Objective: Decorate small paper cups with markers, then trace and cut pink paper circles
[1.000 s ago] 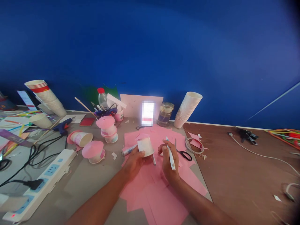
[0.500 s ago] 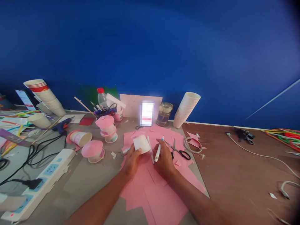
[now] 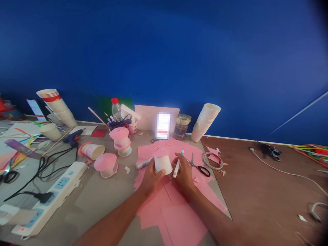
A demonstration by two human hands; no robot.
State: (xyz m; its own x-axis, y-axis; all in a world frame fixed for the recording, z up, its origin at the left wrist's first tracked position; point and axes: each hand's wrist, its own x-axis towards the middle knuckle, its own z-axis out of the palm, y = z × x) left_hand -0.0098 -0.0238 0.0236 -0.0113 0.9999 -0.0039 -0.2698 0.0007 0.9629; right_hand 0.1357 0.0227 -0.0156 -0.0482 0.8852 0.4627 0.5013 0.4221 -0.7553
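My left hand is closed around a white paper cup that stands upside down with a pink paper disc on its top. My right hand is closed on a white pen, its tip pointing up and away, right beside the cup. Both hands are over a spread of pink paper sheets. A glue stick lies just left of the cup. Black-handled scissors lie to the right of my right hand.
Pink-topped cups stand to the left, with a glue gun, a power strip and black cords. Stacks of paper cups, a jar, a bottle and a lit phone line the blue wall. Cables cross the brown table at right.
The cup went from tilted on its side to upside down and upright in my left hand. My right hand stayed close to it with the pen. The view shifted slightly.
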